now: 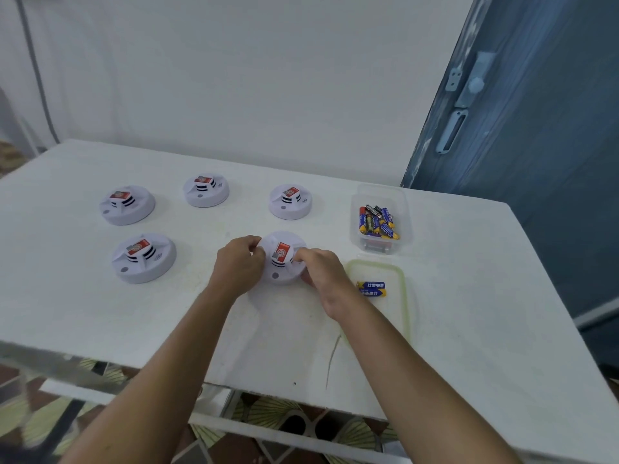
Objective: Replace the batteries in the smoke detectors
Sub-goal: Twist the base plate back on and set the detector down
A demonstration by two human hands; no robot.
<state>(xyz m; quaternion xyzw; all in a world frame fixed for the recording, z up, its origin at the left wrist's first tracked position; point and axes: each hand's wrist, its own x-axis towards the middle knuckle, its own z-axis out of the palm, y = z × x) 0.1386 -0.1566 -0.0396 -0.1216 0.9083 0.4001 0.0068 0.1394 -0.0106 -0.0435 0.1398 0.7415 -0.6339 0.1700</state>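
Several white round smoke detectors with red labels lie on the white table [469, 329]. The nearest detector [282, 259] sits in the middle, held from both sides. My left hand [239, 262] grips its left rim with curled fingers. My right hand [321, 269] grips its right rim, fingertips at the raised centre. Other detectors lie at the left front [144, 257], back left [127, 204], back middle [206, 189] and back right [290, 200]. Two blue and yellow batteries [371, 289] lie on a clear lid [398, 316] right of my right hand.
A clear plastic box [380, 219] with several loose batteries stands at the back right, behind the lid. A blue door [536, 128] rises to the right of the table. The table's front edge runs close below my forearms, with patterned floor underneath.
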